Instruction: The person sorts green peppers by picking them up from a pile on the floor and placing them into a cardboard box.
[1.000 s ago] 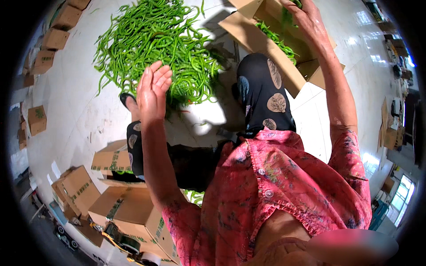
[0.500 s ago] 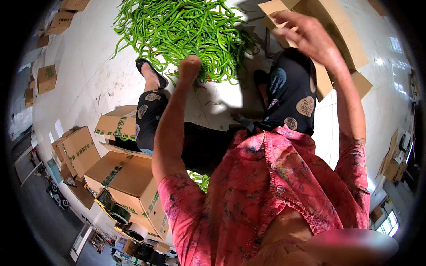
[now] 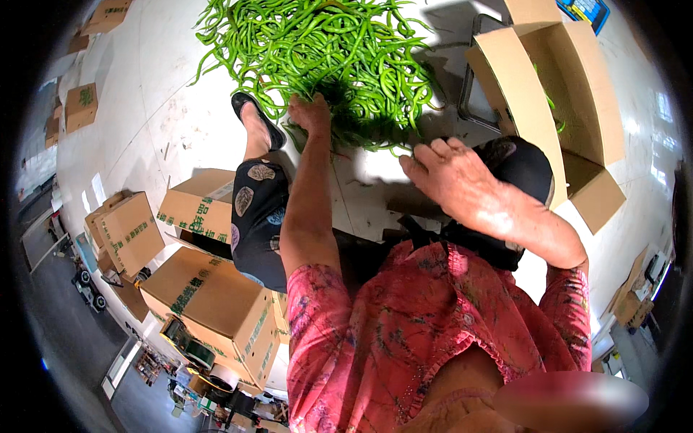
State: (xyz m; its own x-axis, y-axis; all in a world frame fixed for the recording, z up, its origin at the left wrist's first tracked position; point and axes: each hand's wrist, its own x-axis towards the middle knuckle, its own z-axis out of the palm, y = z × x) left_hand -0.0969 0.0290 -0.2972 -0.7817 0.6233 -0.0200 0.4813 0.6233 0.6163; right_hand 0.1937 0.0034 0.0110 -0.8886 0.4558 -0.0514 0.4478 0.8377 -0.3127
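Note:
A broad heap of long green chili peppers [image 3: 317, 54] lies on the pale floor in front of me. At its near left edge is my left hand [image 3: 310, 113], with fingers bent and closed around some of the peppers; the fingertips are partly hidden among them. My right hand [image 3: 455, 177] hangs in the air before my right knee, just short of the heap. Its fingers are loosely curled and somewhat apart, and nothing shows in them. To its right stands an open cardboard box [image 3: 588, 94] with a few green peppers visible inside.
A dark metal frame [image 3: 473, 101] stands between heap and open box. My left shoe [image 3: 263, 123] is beside the heap. Cardboard boxes [image 3: 206, 303] with green print and a tape dispenser [image 3: 189, 345] stand at my left. A blue object [image 3: 588, 11] lies far right.
My right hand has come back from above the open box toward the heap, moving down and left. My left hand has stayed at the heap's near edge. The view has shifted slightly.

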